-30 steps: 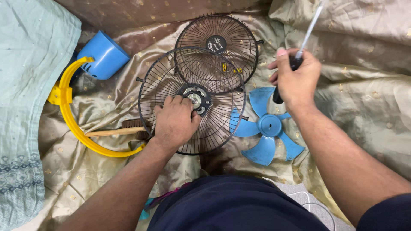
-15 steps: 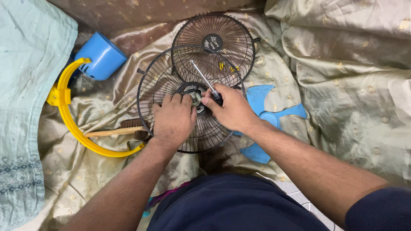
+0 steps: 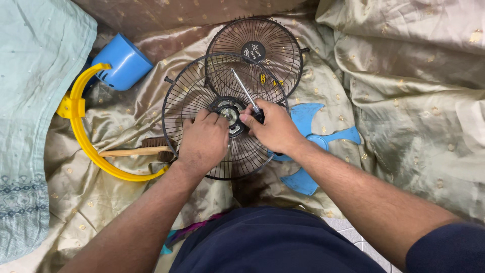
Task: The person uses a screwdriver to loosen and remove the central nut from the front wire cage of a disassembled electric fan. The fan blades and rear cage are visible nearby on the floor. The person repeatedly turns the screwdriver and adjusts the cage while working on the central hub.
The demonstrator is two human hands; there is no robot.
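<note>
We see soft, even light; the satin cloth (image 3: 404, 101) shines faintly right of the fan grille (image 3: 202, 96), shadows slight, focus sharp.

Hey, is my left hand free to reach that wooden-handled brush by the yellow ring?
Probably yes. The left hand rests on the black wire fan guard, and the wooden-handled brush lies just to its left with nothing between them; it holds no tool.

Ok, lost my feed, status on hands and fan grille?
Left hand pressing rear grille. Right hand grips screwdriver at hub. Front grille overlaps top edge; blue blade beside.
</note>
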